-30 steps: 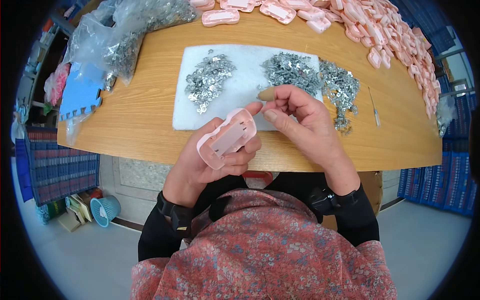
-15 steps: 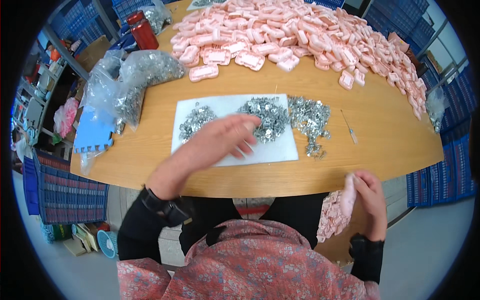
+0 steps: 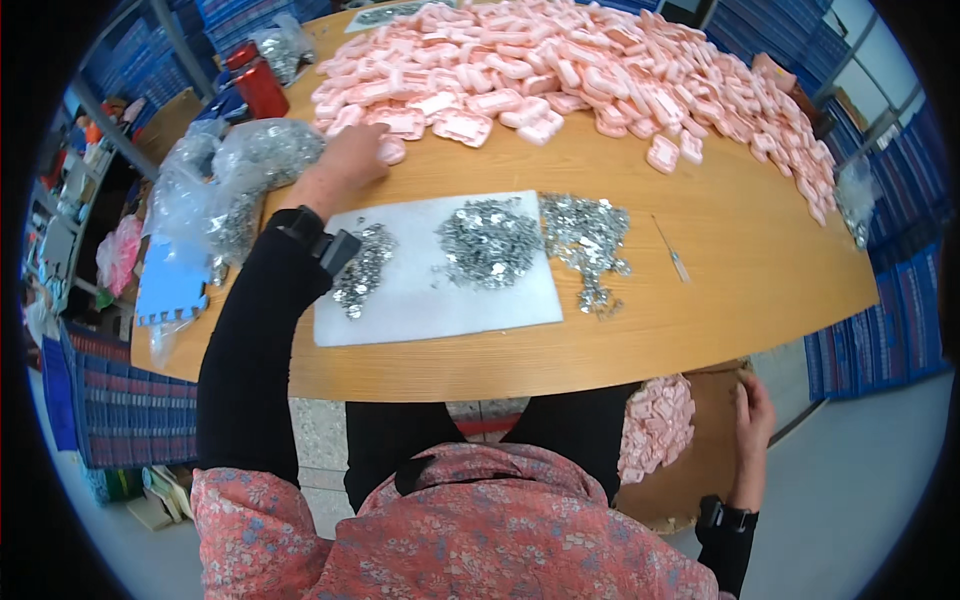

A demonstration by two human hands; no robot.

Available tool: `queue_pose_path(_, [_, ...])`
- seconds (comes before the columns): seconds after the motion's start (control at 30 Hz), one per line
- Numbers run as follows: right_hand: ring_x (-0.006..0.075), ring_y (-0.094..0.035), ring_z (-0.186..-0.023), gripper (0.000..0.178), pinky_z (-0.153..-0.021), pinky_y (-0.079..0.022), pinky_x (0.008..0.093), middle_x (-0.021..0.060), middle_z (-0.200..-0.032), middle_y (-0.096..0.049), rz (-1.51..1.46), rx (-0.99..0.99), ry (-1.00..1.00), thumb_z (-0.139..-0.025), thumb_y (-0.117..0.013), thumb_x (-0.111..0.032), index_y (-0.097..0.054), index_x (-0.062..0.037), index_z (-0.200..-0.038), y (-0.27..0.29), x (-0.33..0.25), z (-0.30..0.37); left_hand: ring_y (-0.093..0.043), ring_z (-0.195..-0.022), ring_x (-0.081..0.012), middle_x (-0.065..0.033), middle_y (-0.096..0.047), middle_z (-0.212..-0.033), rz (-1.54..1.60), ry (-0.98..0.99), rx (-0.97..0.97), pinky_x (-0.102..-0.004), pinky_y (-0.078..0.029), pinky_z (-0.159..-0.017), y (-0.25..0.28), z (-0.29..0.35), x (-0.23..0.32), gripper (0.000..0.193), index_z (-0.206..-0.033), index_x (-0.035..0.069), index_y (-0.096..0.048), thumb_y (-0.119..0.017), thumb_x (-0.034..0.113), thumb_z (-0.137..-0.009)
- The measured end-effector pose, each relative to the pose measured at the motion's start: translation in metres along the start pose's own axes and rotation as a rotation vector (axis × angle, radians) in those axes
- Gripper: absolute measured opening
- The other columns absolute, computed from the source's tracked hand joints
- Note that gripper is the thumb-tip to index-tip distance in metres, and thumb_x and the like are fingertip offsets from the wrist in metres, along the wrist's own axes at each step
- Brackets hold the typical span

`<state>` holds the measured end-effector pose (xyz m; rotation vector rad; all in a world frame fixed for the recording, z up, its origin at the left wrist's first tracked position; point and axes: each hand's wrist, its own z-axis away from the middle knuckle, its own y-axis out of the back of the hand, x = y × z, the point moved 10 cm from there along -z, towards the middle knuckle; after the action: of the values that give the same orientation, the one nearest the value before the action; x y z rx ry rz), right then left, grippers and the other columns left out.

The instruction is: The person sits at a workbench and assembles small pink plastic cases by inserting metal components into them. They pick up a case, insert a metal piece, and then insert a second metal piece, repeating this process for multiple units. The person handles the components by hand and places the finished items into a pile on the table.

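Note:
My left hand [image 3: 350,165] reaches to the near left edge of a heap of pink plastic shells [image 3: 560,60]. Its fingers close over one pink plastic shell [image 3: 393,151], which shows partly beside the fingertips. Down at the right, below the table edge, my right hand [image 3: 756,412] is at the side of a cardboard box [image 3: 705,455]. Its fingers are stretched out and no shell shows in them. Inside the box lies a pile of pink pieces [image 3: 658,425].
On a white foam sheet [image 3: 415,300] sit two piles of small metal plates [image 3: 490,243]; more metal plates [image 3: 587,240] lie right of it. A thin needle-like tool [image 3: 672,250], plastic bags of metal parts [image 3: 265,150], a blue foam mat [image 3: 172,280] and a red bottle [image 3: 258,82] are on the table.
My left hand has moved from above the foam sheet forward and left to a shell. My right hand has let go of the pink shell it held and moved slightly lower by the box.

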<state>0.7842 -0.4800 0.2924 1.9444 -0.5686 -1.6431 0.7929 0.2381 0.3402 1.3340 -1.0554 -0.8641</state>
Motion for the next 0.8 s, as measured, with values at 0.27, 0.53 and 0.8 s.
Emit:
queue_pose_path(0.27, [0.0164, -0.064, -0.074, 0.015, -0.072, -0.051, 0.0277, 0.0106, -0.086, -0.069, -0.044, -0.017, 0.445, -0.09, -0.065, -0.001, -0.067, 0.0031, -0.104, -0.051, -0.206, -0.026, -0.063, -0.101, -0.0318, -0.0187, -0.064, -0.112, 0.421, 0.109, 0.36, -0.0392, -0.051, -0.088, 0.071, 0.054, -0.012, 0.062, -0.129, -0.003, -0.053, -0.073, 0.027, -0.077])
queue_pose_path(0.53, [0.0202, -0.063, -0.078, 0.024, -0.073, -0.051, 0.0324, 0.0118, -0.092, -0.067, -0.402, -0.049, 0.683, -0.087, -0.066, -0.001, -0.062, 0.0017, -0.111, -0.068, -0.315, -0.006, -0.056, -0.068, -0.0135, -0.0034, -0.051, -0.082, 1.997, -0.068, 0.223, -0.0291, -0.046, -0.059, 0.122, 0.178, 0.049, 0.055, -0.134, 0.007, -0.045, -0.065, 0.016, -0.084])
queue_pose_path(0.8, [0.0194, -0.052, -0.072, 0.055, -0.059, -0.044, 0.0328, 0.011, -0.094, -0.057, -0.704, 0.049, 1.308, -0.097, -0.06, -0.036, -0.044, -0.0072, -0.141, -0.009, -0.425, 0.05, -0.052, -0.062, -0.015, -0.0072, -0.05, -0.091, 1.875, -0.866, 0.39, -0.0278, -0.05, -0.049, 0.265, 0.301, 0.106, 0.049, -0.127, 0.0, -0.034, -0.065, 0.008, -0.089])
